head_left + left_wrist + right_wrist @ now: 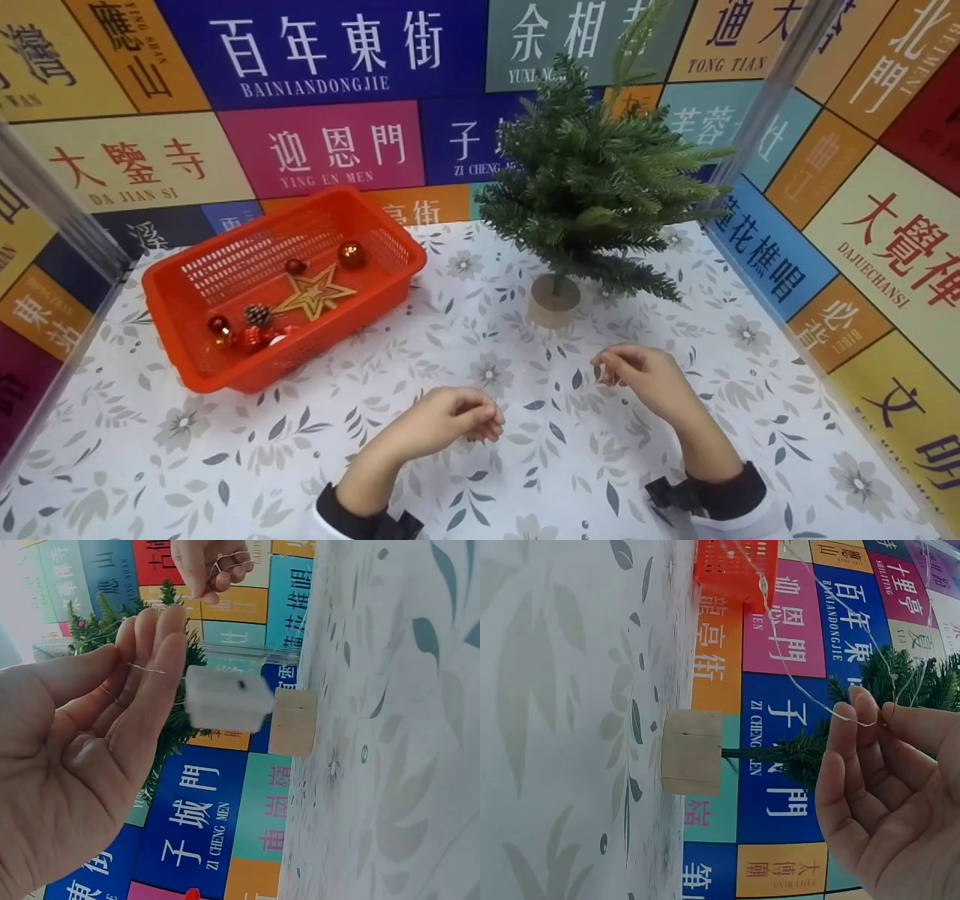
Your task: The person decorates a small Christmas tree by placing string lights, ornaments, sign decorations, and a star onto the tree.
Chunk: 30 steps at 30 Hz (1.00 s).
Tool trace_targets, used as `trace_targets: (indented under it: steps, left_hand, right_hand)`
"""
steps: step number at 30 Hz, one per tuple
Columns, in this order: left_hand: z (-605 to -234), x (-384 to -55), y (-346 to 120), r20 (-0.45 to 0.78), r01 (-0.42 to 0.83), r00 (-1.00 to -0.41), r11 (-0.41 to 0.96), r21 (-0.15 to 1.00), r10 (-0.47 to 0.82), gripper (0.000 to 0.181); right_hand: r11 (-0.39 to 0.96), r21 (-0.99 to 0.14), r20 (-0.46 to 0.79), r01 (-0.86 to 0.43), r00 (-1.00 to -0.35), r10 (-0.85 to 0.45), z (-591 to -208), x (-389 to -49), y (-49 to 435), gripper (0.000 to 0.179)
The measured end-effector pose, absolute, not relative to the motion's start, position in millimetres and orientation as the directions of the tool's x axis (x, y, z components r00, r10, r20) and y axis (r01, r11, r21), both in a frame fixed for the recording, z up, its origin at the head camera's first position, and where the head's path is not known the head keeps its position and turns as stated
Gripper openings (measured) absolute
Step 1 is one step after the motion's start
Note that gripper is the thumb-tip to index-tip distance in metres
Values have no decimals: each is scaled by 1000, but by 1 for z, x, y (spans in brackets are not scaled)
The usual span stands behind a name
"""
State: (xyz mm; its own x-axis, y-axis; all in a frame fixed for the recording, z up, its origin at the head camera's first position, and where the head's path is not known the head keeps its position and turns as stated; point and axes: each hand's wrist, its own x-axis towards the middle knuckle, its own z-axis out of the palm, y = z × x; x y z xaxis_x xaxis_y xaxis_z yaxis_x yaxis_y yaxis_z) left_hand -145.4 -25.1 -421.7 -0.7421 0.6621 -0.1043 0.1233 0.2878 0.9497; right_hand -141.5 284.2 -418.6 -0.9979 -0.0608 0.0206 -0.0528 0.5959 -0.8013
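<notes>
My left hand (450,420) hovers over the table, thumb and fingers pinching a thin wire (146,670). Just past those fingertips in the left wrist view hangs a small blurred white box (225,699), probably the battery box of the fairy lights. My right hand (645,375) pinches the thin fairy light string (771,622) between thumb and fingertips, and loops of it with tiny beads trail off in the right wrist view. Behind both hands stands a small artificial Christmas tree (600,180) on a round wooden base (554,304). The wire hardly shows in the head view.
At the left sits a red plastic basket (157,322) with a gold star (319,292), a pine cone (256,314), a shiny ball (351,253) and several red ornaments. A floral cloth (420,352) covers the table. Printed panels (322,142) enclose the back and sides.
</notes>
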Motion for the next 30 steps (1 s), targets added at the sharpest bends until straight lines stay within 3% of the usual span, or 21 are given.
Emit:
trace_targets:
  steps: [6,16,23,30]
  left_hand:
    - [-433,-151,-27,-85,177,-801,371,912,592,21]
    - [-429,-154,-37,-51,124,-915,399,909,401,25]
    - [-426,-155,-36,-11,102,-933,295,950,359,31]
    - [-423,-152,-34,-4,114,-917,270,956,398,35]
  right_hand:
    - [673,-738,13,-52,-998,-62,-424,-144,291,22]
    - [684,-727,27,-59,-998,-58,-422,-143,290,22]
    - [648,-753,40,-111,-991,-124,-427,-143,287,25]
    - [637,-747,39,-189,-970,-241,-425,-137,278,35]
